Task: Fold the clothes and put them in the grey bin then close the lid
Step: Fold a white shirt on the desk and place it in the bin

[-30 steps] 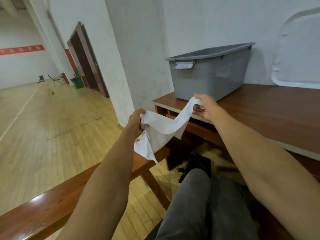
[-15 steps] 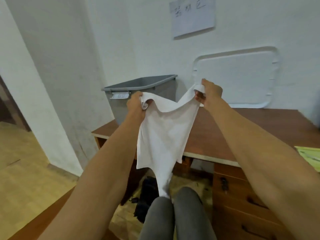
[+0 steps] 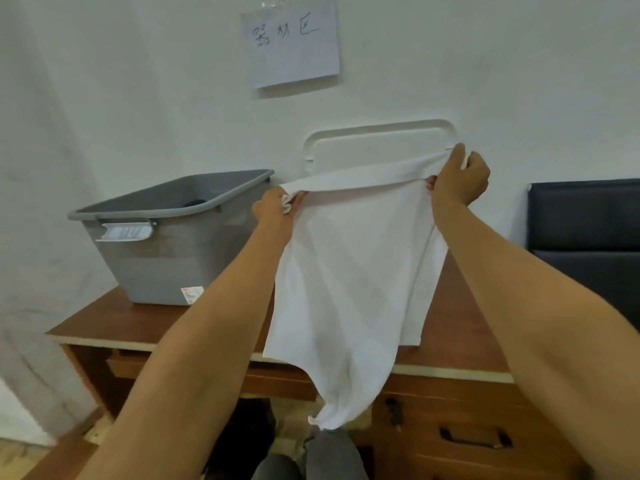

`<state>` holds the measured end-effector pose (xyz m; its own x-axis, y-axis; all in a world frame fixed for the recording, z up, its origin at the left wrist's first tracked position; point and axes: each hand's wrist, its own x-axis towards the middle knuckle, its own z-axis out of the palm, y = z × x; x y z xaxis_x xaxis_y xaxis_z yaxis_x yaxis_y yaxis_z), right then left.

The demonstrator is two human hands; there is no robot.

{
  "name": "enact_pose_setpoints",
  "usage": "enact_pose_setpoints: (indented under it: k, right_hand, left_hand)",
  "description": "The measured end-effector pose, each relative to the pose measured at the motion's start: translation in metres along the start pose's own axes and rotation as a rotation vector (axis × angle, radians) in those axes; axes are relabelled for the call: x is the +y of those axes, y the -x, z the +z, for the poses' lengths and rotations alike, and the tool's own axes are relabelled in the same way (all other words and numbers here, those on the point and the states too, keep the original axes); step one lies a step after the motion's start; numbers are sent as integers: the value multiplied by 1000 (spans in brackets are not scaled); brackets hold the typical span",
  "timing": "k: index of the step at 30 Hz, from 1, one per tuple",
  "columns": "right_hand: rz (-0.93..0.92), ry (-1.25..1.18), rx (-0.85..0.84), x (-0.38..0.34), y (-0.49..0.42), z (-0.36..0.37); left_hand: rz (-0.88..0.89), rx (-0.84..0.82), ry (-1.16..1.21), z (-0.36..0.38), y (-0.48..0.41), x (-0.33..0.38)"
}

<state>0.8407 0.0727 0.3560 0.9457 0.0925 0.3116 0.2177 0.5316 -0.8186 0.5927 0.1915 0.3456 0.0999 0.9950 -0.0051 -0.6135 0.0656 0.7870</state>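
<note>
Now: left hand (image 3: 277, 211) and right hand (image 3: 459, 178) each pinch a top corner of the white cloth (image 3: 353, 289), both curled tight on fabric. Cloth hangs spread over the tabletop (image 3: 457, 327), right of the open grey bin (image 3: 166, 258). My worry: the twisted bottom corner dangles below the near edge; laid down so, it folds crooked.

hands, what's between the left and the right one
The top edge of the white garment, stretched from left hand to right hand, in the head view.

Handwritten "器材区" on wall paper (image 3: 290, 43)
</note>
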Motion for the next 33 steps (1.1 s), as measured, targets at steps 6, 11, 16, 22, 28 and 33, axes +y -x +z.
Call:
enact_pose_setpoints:
  k: [6,11,16,22,28,33]
  right_hand:
    - [-36,173,-35,51,-28,20]
    - [103,272,-55,123,-32,38]
    - [437,95,39,181,-29,50]
    - [607,-74,153,230,-35,69]
    - [677,-89,122,286,-49,76]
    - [653,-33,-15,331,-58,67]
  left_hand:
    - [-90,31,118,4,-68,-20]
    - [-204,8,139,-13,-126,-62]
    - [-324,24,145,-31,-186,-107]
    - [-398,54,245,-33,-216,-145]
    - [-437,72,258,-36,-252,-189]
    - [-381,17,7,-49,-268,-216]
